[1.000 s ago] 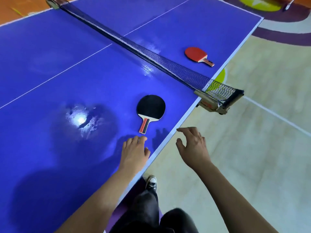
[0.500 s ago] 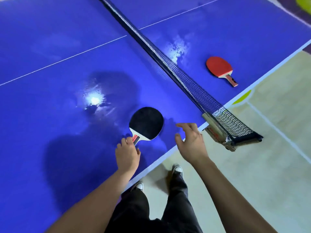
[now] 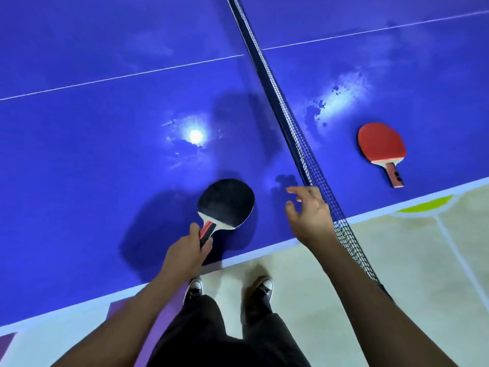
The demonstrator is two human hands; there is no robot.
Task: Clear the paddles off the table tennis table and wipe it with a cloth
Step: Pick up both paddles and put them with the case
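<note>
desk edge: the blue desk (image 3: 79, 160) ends in a white border on the near side, running from low on the left up to the right; the person's shoes (image 3: 195, 287) stand on the floor (image 3: 397, 274) just beside it.
net: the net (image 3: 287, 115) cuts across the desk from far to near and sticks out past the near edge, so it splits the surface into a left part and a right part.
open room: lots of bare blue to the left and far side of the black paddle, with a couple of shiny glare patches. There's only a narrow strip between that paddle and the net.
left hand: the left hand (image 3: 185, 251) is wrapped round the handle of the black paddle (image 3: 227, 202), right over the near edge.
black paddle: left of the net, close to the near edge, blade pointing away from the hand. Honestly can't tell if the blade touches the desk or sits just off it.
right hand: the right hand (image 3: 309, 215) holds nothing, fingers spread and loosely bent, hovering between the black blade and the net, just beside the net.
red paddle: the red paddle (image 3: 381, 147) lies flat on the right of the net, handle towards the near edge and nearly at it, well apart from both hands.
</note>
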